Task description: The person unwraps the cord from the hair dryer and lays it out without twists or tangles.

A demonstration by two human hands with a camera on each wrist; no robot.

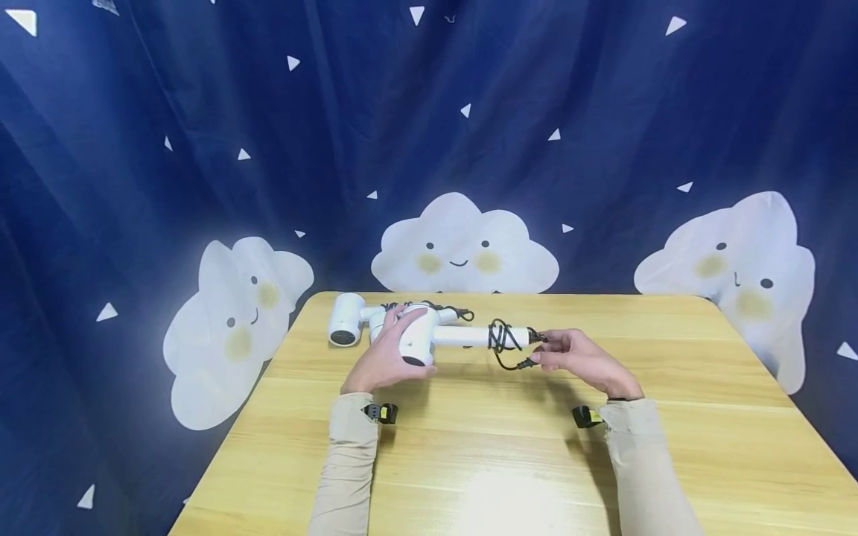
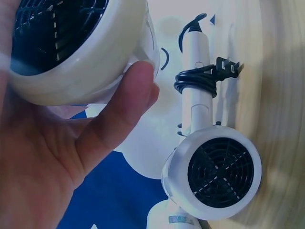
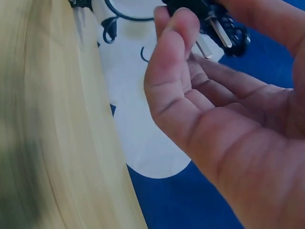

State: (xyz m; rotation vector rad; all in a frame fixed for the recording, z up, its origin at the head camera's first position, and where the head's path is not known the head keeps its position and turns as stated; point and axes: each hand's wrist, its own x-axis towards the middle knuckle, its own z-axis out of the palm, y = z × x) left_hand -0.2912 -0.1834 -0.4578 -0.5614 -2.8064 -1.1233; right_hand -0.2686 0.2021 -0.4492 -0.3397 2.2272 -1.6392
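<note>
A white hair dryer (image 1: 417,342) is held over the table, its handle pointing right. My left hand (image 1: 385,365) grips its round head, with the thumb along the near side; the dark rear grille shows in the left wrist view. Black cord (image 1: 500,336) is wound around the handle. At the handle's end, my right hand (image 1: 583,361) pinches the cord's black plug (image 3: 202,9), whose two metal prongs stick out past the fingers. Behind the held dryer lies a second white hair dryer (image 2: 197,112), its cord wrapped and plug hanging at the side. A third dryer (image 1: 345,320) lies at the back left.
The wooden table (image 1: 482,447) spreads out in front of both arms, with a glare spot near its front. A dark blue curtain (image 1: 429,149) with clouds and triangles hangs right behind the table's back edge.
</note>
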